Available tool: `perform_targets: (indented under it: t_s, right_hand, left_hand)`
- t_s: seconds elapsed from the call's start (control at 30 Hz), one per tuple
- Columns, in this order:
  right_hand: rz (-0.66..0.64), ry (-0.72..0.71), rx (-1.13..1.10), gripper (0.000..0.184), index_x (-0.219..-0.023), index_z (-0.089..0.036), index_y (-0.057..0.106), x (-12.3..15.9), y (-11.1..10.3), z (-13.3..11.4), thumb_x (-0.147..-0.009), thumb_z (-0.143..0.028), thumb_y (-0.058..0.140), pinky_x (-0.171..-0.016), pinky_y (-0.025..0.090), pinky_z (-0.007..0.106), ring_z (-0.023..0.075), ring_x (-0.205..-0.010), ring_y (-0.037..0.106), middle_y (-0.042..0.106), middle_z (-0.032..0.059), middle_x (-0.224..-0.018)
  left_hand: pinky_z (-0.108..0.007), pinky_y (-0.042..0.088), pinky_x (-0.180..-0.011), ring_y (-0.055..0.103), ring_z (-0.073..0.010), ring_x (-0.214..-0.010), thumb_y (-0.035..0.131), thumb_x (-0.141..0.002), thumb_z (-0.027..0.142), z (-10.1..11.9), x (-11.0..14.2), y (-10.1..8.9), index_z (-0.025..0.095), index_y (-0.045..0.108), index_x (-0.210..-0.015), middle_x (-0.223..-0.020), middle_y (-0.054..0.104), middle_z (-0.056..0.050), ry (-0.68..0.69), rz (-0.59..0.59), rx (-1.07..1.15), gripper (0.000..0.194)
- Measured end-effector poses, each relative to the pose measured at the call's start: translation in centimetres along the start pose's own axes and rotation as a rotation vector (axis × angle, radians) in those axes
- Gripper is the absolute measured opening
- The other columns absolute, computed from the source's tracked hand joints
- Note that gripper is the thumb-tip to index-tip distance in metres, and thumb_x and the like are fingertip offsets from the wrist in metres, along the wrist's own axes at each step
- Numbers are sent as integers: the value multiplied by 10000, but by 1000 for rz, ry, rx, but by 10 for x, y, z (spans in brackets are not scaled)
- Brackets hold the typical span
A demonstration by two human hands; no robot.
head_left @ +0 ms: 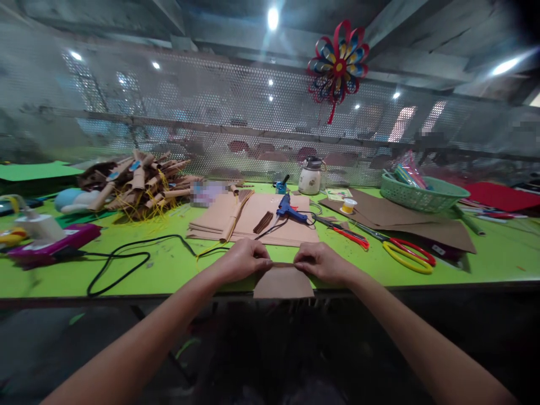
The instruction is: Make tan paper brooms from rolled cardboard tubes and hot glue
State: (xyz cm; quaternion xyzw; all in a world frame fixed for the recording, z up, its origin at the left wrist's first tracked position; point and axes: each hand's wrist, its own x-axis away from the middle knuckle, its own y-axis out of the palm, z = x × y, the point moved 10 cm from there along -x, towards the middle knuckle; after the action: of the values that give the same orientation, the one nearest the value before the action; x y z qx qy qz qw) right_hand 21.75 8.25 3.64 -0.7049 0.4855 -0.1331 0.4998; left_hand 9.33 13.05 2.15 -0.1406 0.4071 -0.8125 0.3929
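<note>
Between my two hands, at the front edge of the green table, is a piece of brown kraft paper (284, 284) with a narrow fold along its top. My left hand (247, 260) pinches the fold's left end. The right end sits between the thumb and fingers of my right hand (321, 262). The lower part of the paper hangs toward me past the edge. Just beyond my hands lies a stack of brown paper sheets (206, 221), bearing a blue glue gun (291, 210), a small pleated brown strip (263, 223) and a rolled paper piece (232, 220).
Right of the stack are a red-handled cutter (352, 236) and red-and-yellow scissors (407, 255). A green basket (422, 194), a lidded jar (310, 179) and a heap of tied paper rolls (139, 185) stand farther back. A black cord (122, 254) runs from a purple power strip (54, 246).
</note>
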Motion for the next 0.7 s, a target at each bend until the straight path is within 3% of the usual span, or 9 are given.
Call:
perform_targets:
  t_s: [0.1,0.27,0.47,0.7]
  right_hand:
    - [-9,-28,57,59,-804,-140,672,-4,0,-9,-796,-145,614,-646,414,238,144,-708,542,592,45,-769]
    - [6,-2,72,99,-821,-145,671,-22,9,-22,-823,-224,610,-666,408,255,161,-750,543,612,56,-791]
    - [-21,43,-146,42,-759,-146,684,-37,23,-18,-767,-178,658,-612,406,221,134,-675,560,634,15,-710]
    - [-19,72,-291,94,-725,-125,690,-32,23,-8,-757,-208,659,-598,413,213,122,-629,549,639,7,-662]
  left_hand:
    - [-233,368,-596,557,-158,-666,593,-716,352,3,0,-1,138,719,-718,-656,642,-25,33,41,-69,248]
    - [-229,361,-557,554,-147,-612,575,-731,350,-2,0,5,137,686,-707,-626,640,-12,-23,31,-33,241]
    - [-230,368,-559,534,-144,-613,578,-733,343,-2,3,2,129,663,-696,-619,607,-6,-3,66,28,234]
    - [-232,406,-632,558,-156,-688,585,-718,312,10,9,-1,116,703,-776,-692,620,-22,44,-15,94,236]
